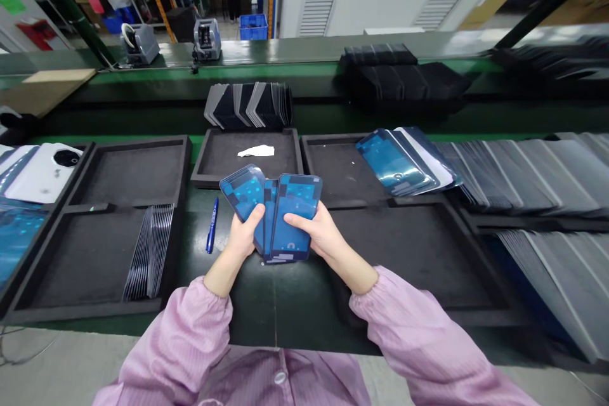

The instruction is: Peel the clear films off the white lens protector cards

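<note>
Several blue phone-sized panels (297, 216) are fanned out above the bench in front of me, their dark edges overlapping. My left hand (245, 231) pinches the left part of the fan, thumb on top of the tilted left panel (243, 190). Around the right edge of the fan my right hand (323, 231) is closed, its thumb pressed on the front of the right panel. The fingers behind the panels are hidden. On the bench to the left of my left hand lies a blue pen (212, 225).
A black tray (200, 171) holding a white scrap (257, 151) lies ahead, with stacked dark panels (250, 104) behind it. Left trays hold thin panels (150, 250) and a white phone back (45, 171). Blue and white panels (404, 162) and grey rows (523, 171) sit right. Tape dispensers (207, 38) stand behind.
</note>
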`<state>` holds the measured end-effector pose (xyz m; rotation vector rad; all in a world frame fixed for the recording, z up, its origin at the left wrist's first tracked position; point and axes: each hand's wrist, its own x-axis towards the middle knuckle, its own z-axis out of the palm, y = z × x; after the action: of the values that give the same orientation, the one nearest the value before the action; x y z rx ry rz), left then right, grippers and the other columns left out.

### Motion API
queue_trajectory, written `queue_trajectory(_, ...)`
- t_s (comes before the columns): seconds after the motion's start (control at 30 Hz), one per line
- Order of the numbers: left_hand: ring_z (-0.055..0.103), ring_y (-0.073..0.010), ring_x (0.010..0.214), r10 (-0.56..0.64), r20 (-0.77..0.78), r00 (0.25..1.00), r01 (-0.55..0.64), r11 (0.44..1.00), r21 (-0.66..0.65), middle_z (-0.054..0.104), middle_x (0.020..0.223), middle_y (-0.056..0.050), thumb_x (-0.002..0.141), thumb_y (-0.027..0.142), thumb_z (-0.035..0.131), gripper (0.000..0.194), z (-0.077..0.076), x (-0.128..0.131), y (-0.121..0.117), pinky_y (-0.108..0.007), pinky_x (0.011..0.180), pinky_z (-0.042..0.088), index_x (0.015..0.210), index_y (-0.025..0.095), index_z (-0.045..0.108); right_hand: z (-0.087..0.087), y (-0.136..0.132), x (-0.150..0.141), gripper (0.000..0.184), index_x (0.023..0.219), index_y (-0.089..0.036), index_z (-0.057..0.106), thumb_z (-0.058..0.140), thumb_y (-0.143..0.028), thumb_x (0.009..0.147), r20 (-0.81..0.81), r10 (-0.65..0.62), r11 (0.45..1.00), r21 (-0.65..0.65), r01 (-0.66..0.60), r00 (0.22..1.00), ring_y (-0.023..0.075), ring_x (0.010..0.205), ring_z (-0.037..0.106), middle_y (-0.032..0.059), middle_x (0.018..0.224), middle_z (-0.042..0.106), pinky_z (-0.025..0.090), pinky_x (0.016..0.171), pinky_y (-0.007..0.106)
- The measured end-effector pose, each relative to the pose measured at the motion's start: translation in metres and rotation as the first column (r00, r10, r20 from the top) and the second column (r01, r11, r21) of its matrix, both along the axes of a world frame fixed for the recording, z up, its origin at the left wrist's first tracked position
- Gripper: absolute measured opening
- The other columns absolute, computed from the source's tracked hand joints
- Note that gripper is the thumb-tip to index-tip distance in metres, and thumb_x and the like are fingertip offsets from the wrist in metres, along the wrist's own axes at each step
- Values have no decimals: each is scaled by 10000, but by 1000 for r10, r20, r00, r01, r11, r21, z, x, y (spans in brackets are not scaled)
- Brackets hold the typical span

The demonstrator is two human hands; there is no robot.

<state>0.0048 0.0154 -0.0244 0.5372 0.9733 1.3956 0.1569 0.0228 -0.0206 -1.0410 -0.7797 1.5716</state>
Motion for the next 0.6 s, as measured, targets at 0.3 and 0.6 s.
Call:
queue_trajectory(0.3,738,-260,884,-230,144,962,209,967,149,762,953,-74,674,509,856,798,8,-9,1,-411,844,574,1351,191,575,22,16,28,382,1037,-214,746,844,-322,683,-274,96,994,-20,-106,957,301,1071,733,65,1145,775,629,917,487)
queue_trajectory(0.6,718,-270,909,-326,198,924,292,939,182,751,996,-94,684,608,802,888,1,-12,2,-406,850,544,1408,178,522,18,13,33,375,1060,-234,723,818,-353,718,-244,159,987,52,-151,957,282,967,755,58,1050,782,606,946,525)
